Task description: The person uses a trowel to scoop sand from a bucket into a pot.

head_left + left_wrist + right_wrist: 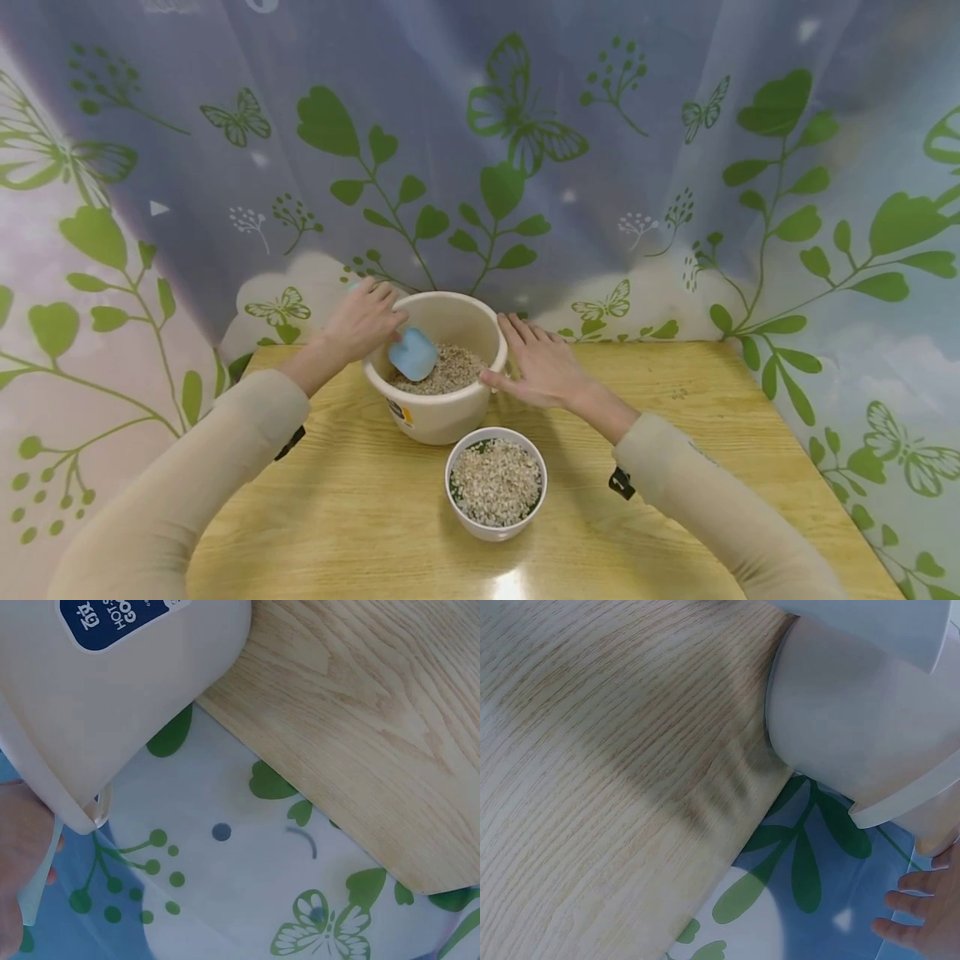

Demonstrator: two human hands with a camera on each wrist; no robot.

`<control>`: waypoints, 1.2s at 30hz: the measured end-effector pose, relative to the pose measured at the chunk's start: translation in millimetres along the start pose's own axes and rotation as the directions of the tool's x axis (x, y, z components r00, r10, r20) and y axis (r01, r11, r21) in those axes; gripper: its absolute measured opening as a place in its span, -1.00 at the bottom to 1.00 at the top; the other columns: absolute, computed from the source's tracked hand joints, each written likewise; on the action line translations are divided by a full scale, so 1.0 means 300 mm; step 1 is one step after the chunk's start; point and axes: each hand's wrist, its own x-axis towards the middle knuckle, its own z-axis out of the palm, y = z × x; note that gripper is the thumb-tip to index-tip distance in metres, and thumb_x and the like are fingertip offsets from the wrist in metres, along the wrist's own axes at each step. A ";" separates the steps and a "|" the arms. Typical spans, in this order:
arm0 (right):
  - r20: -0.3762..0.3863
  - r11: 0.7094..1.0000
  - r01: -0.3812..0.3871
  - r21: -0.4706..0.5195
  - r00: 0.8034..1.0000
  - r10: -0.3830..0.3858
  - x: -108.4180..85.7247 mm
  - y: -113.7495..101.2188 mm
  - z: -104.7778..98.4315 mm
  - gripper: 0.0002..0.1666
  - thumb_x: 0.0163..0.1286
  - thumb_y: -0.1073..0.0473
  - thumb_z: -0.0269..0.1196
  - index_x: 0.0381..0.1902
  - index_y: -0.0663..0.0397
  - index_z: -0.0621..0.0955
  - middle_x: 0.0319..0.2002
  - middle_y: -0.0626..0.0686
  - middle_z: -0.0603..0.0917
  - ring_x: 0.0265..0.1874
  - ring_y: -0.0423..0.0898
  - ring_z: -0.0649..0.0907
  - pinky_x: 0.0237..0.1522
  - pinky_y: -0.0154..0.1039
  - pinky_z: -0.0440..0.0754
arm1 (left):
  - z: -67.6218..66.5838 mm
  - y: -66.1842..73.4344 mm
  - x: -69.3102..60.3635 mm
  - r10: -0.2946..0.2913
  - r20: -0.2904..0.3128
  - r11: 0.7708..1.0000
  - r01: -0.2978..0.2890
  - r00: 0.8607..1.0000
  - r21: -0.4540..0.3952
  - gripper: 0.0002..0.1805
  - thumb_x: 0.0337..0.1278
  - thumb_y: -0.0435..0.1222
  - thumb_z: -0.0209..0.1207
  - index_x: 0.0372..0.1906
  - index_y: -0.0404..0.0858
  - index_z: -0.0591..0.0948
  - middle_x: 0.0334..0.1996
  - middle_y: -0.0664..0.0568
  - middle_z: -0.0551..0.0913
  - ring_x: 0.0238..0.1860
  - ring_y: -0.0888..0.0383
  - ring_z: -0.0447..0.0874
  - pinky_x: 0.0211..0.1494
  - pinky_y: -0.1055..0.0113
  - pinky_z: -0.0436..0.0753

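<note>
My left hand [363,321] grips the handle of a light blue scoop [413,356]. The scoop's bowl dips inside a cream plastic bucket [442,417], over grainy, pebble-like material [459,367]. In the left wrist view, part of the scoop handle [37,881] shows under the fingers of the left hand [22,847]. My right hand [543,362] rests against the bucket's right rim, fingers extended and thumb at the edge. In front of the bucket stands a small white pot [495,532], filled with similar pale grains [497,482] with some dark green at the edge.
Everything stands on a yellow wood-grain table [337,517]. Close behind it hangs a blue curtain [450,208] printed with green leaves and butterflies, which also covers both sides. The bucket sits near the table's back edge.
</note>
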 end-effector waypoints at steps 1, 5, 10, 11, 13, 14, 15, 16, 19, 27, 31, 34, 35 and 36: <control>-0.002 1.000 0.000 0.001 1.000 0.000 -0.001 0.001 0.000 0.25 0.45 -0.61 -0.02 0.73 0.06 -0.08 0.68 0.29 0.15 0.61 0.34 0.31 0.53 0.35 0.34 | 0.001 0.001 0.004 0.004 -0.001 1.000 -0.004 1.000 0.006 -0.52 0.28 0.24 0.25 -0.09 -0.09 0.69 -0.10 -0.07 0.74 -0.01 -0.02 0.62 0.11 0.15 0.50; -0.008 1.000 0.000 0.001 1.000 0.000 -0.002 0.002 -0.002 0.25 0.45 -0.62 -0.04 0.73 0.07 -0.05 0.68 0.29 0.16 0.61 0.33 0.32 0.52 0.33 0.35 | -0.003 0.004 0.014 0.023 0.001 0.999 -0.023 1.000 0.037 -0.53 0.27 0.24 0.26 -0.14 -0.09 0.68 -0.12 -0.05 0.75 -0.03 -0.02 0.61 0.07 0.16 0.47; -0.015 1.000 0.004 -0.007 1.000 -0.004 0.000 0.001 -0.001 0.26 0.44 -0.64 -0.05 0.73 0.09 -0.02 0.67 0.29 0.17 0.60 0.34 0.34 0.52 0.33 0.36 | -0.005 0.000 0.023 0.037 0.005 0.995 -0.037 0.999 0.088 -0.53 0.25 0.25 0.26 -0.17 -0.06 0.68 -0.19 -0.01 0.71 -0.15 0.03 0.50 0.00 0.21 0.40; -0.016 1.000 0.003 -0.007 1.000 -0.003 0.000 0.000 -0.001 0.27 0.43 -0.65 -0.05 0.73 0.09 -0.02 0.67 0.29 0.17 0.60 0.33 0.34 0.52 0.33 0.36 | -0.006 -0.002 0.024 0.039 0.002 0.994 -0.039 0.999 0.098 -0.54 0.24 0.25 0.26 -0.17 -0.06 0.68 -0.20 0.00 0.71 -0.17 0.04 0.48 0.00 0.21 0.39; -0.014 1.000 0.003 -0.007 1.000 -0.003 0.000 -0.002 -0.003 0.27 0.43 -0.65 -0.05 0.73 0.07 -0.04 0.68 0.28 0.17 0.60 0.33 0.33 0.52 0.33 0.36 | -0.009 -0.007 0.025 0.044 0.005 0.992 -0.045 0.999 0.120 -0.54 0.23 0.25 0.26 -0.17 -0.05 0.68 -0.21 0.01 0.70 -0.19 0.06 0.44 -0.01 0.22 0.37; -0.012 1.000 0.002 -0.004 1.000 -0.002 0.000 -0.002 -0.004 0.27 0.43 -0.64 -0.04 0.73 0.06 -0.05 0.68 0.28 0.17 0.61 0.33 0.33 0.53 0.32 0.35 | -0.013 -0.010 0.024 0.048 0.010 0.990 -0.049 0.999 0.131 -0.54 0.23 0.26 0.26 -0.17 -0.04 0.68 -0.21 0.02 0.70 -0.19 0.06 0.44 0.00 0.22 0.37; -0.011 1.000 0.002 -0.004 1.000 -0.002 0.000 -0.003 -0.005 0.27 0.43 -0.64 -0.04 0.74 0.05 -0.06 0.68 0.28 0.17 0.61 0.32 0.32 0.53 0.32 0.35 | -0.017 -0.012 0.023 0.051 0.016 0.988 -0.053 0.999 0.144 -0.54 0.23 0.26 0.26 -0.17 -0.04 0.68 -0.20 0.02 0.69 -0.19 0.06 0.44 0.00 0.22 0.37; -0.009 1.000 0.002 -0.004 1.000 -0.002 0.000 -0.002 -0.006 0.26 0.43 -0.63 -0.03 0.74 0.04 -0.07 0.68 0.28 0.16 0.61 0.32 0.32 0.53 0.32 0.35 | -0.019 -0.014 0.024 0.056 0.019 0.986 -0.058 0.998 0.154 -0.54 0.23 0.26 0.26 -0.17 -0.04 0.68 -0.19 0.02 0.69 -0.18 0.06 0.43 0.01 0.22 0.37; -0.008 1.000 0.000 -0.009 1.000 0.000 0.000 -0.001 -0.007 0.26 0.44 -0.62 -0.02 0.74 0.04 -0.08 0.68 0.27 0.16 0.61 0.32 0.32 0.53 0.32 0.35 | -0.025 -0.018 0.024 0.069 0.027 0.981 -0.072 0.997 0.179 -0.54 0.23 0.26 0.26 -0.17 -0.04 0.67 -0.16 0.02 0.68 -0.16 0.05 0.45 0.03 0.22 0.38; 0.007 1.000 -0.007 -0.006 1.000 0.007 -0.002 -0.001 -0.004 0.28 0.43 -0.66 -0.06 0.74 0.05 -0.07 0.69 0.26 0.13 0.62 0.33 0.31 0.54 0.33 0.33 | -0.024 -0.010 0.028 0.091 0.047 0.978 -0.099 0.995 0.184 -0.54 0.23 0.25 0.27 -0.15 -0.04 0.68 -0.16 0.03 0.67 -0.14 0.07 0.47 0.05 0.22 0.38; 0.008 1.000 -0.009 0.000 1.000 0.009 -0.002 -0.001 -0.001 0.27 0.43 -0.63 -0.02 0.74 0.05 -0.07 0.69 0.27 0.13 0.61 0.33 0.31 0.54 0.33 0.33 | -0.025 -0.003 0.031 0.098 0.070 0.976 -0.109 0.993 0.188 -0.53 0.26 0.26 0.25 -0.10 -0.02 0.70 -0.13 0.03 0.67 -0.12 0.07 0.48 0.06 0.22 0.39; 0.009 1.000 -0.009 -0.001 1.000 0.009 -0.001 0.000 0.000 0.26 0.44 -0.62 -0.01 0.74 0.04 -0.08 0.69 0.27 0.14 0.61 0.33 0.31 0.54 0.33 0.33 | -0.025 0.000 0.033 0.097 0.081 0.976 -0.111 0.992 0.188 -0.53 0.26 0.27 0.25 -0.07 -0.01 0.71 -0.09 0.02 0.68 -0.08 0.06 0.50 0.08 0.22 0.40; 0.011 1.000 -0.009 -0.004 1.000 0.009 -0.001 0.000 0.000 0.26 0.44 -0.62 -0.02 0.74 0.04 -0.09 0.69 0.27 0.13 0.62 0.32 0.31 0.54 0.32 0.33 | -0.024 0.001 0.034 0.097 0.080 0.976 -0.111 0.992 0.188 -0.53 0.25 0.27 0.25 -0.07 -0.01 0.71 -0.09 0.02 0.69 -0.07 0.06 0.51 0.08 0.21 0.40; 0.012 1.000 -0.009 -0.006 1.000 0.009 -0.001 0.000 -0.001 0.27 0.43 -0.64 -0.03 0.74 0.03 -0.10 0.69 0.27 0.14 0.62 0.32 0.31 0.54 0.32 0.33 | -0.024 0.002 0.035 0.096 0.079 0.977 -0.110 0.992 0.186 -0.53 0.25 0.27 0.26 -0.07 -0.01 0.71 -0.08 0.02 0.69 -0.07 0.06 0.51 0.09 0.21 0.40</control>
